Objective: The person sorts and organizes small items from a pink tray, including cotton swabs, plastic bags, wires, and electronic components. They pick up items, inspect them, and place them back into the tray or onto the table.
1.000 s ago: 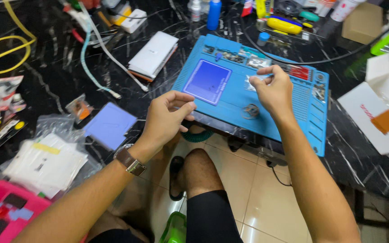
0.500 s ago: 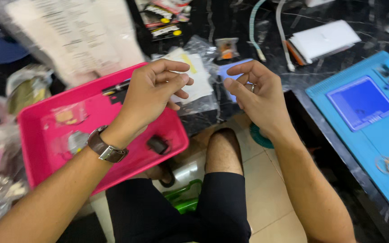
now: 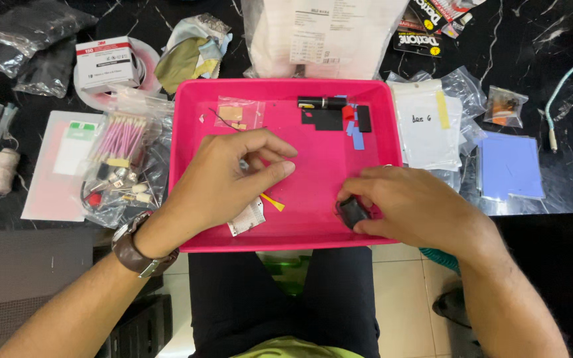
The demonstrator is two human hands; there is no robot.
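The small black boxy part (image 3: 351, 212) lies at the near right corner of the pink tray (image 3: 280, 240), and the right hand (image 3: 409, 207) now closes its fingertips around it, thumb on the near side and fingers curled over the far side; half a second ago that hand was raised in the air in front of the tray with nothing in it, and a second ago it was over at the blue work mat, so the work has moved from the mat to the tray and this part is what the hand has come for. The left hand (image 3: 233, 174) has come down too, from mid-air to just over the middle of the tray, fingers drawn together toward the thumb (whether something thin is pinched there I cannot tell); a yellow strip (image 3: 272, 201) and a small white gridded piece (image 3: 247, 217) show just beneath it. Farther into the tray lie a black flat sheet (image 3: 326, 120) with a dark cylinder (image 3: 320, 102) beyond it, blue tape pieces (image 3: 355, 136), and a little clear bag (image 3: 239, 113). Left of the tray sits a bag of pink-tipped swabs (image 3: 122, 138); to the right, a labelled clear bag (image 3: 427, 123) and a blue pad (image 3: 510, 166) on the black marble table (image 3: 565, 53).
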